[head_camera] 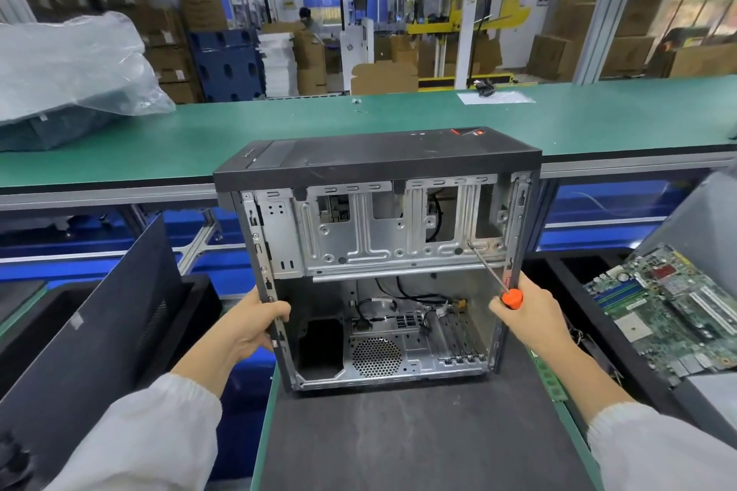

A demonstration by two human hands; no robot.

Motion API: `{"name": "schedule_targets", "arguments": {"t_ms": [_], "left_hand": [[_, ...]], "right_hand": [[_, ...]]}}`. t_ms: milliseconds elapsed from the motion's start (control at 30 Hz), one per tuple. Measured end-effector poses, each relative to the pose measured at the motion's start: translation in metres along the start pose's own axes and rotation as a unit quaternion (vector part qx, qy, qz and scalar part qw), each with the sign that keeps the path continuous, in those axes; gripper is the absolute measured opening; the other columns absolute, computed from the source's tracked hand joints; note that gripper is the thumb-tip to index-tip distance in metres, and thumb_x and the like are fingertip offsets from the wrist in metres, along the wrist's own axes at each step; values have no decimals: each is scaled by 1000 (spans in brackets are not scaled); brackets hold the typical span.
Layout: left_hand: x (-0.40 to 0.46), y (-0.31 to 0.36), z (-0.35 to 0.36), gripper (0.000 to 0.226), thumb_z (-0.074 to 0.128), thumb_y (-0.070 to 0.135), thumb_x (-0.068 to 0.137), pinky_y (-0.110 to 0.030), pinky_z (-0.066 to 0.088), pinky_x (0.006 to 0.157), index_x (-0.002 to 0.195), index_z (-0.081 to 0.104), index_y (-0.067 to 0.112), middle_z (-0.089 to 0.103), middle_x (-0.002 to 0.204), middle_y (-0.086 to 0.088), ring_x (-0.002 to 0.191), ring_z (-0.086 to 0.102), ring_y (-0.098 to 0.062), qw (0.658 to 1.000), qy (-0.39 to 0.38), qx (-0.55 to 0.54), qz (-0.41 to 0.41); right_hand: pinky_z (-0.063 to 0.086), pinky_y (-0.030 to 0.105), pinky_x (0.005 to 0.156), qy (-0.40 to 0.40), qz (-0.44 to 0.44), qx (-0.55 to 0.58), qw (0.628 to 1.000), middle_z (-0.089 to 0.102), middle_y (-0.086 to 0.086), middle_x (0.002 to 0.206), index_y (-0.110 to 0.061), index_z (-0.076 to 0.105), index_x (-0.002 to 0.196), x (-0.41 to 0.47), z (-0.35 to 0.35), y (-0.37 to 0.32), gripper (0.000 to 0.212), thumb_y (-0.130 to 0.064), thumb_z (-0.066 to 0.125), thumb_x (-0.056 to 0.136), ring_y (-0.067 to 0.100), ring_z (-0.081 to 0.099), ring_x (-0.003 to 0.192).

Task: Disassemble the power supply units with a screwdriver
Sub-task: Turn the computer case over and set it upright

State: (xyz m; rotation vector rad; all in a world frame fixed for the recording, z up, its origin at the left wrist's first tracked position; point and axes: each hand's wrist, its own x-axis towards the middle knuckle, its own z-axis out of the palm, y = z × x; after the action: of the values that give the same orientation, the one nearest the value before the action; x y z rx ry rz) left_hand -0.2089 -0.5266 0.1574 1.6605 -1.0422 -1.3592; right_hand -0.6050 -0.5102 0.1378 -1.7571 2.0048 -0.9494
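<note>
The right hand (526,315) has its grip clamped on a screwdriver (494,275): the fingers curl round the orange handle, and the metal shaft runs up and to the left, its tip touching the silver drive cage (359,227) inside the computer case (379,251). This same hand lies against the right edge of the case frame. The left hand (255,323) has its grip closed on the left edge of the frame, the thumb in front and the fingers wrapped round the metal rail. Both arms wear white sleeves (151,438).

The case stands upright on a dark mat (418,442) on the near counter (263,431), its open side towards the camera and its black front panel on top. Inside, below the cage, are loose black cables (383,303) and a round perforated fan grille (377,357) at the bottom; the bay at the lower left shows as a dark opening.

Just left of the case a black side panel (99,327) leans tilted. To the right a green circuit board (670,315) lies tilted over a dark bin. Beyond the case runs a long green counter (279,132), with a crumpled plastic bag (71,64) at its left end and a white sheet (494,96) further right
</note>
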Motion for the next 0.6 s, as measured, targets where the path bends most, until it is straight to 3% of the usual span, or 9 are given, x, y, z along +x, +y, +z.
{"name": "schedule_targets", "arguments": {"t_ms": [133,300,467,600], "left_hand": [[5,4,2,23,47,-14,81,-45,52,62,84,47,9,42,79,-13,77,46,-31,1000,13,-10,3],[10,15,11,21,49,-13,83,-43,51,65,84,46,9,41,79,-12,77,45,-28,999,30,4,17],[24,31,23,24,49,-15,83,-39,45,63,80,45,9,41,75,-10,72,44,-23,998,41,0,52],[37,31,32,23,53,-11,84,-45,48,73,85,46,11,44,80,-11,78,47,-25,998,47,-4,51]], "right_hand": [[35,21,49,0,-15,10,1000,55,-1,53,-30,48,82,8,0,7,22,-19,67,81,12,53,53],[51,37,59,-16,-16,23,999,60,4,60,-29,50,84,24,-3,13,21,-21,69,82,22,59,61],[40,28,51,6,-34,12,999,58,-1,59,-29,46,79,49,-11,16,25,-23,70,82,17,56,58],[34,24,49,14,-39,8,999,56,-1,57,-28,45,78,69,-12,19,27,-22,71,83,15,54,56]]}}
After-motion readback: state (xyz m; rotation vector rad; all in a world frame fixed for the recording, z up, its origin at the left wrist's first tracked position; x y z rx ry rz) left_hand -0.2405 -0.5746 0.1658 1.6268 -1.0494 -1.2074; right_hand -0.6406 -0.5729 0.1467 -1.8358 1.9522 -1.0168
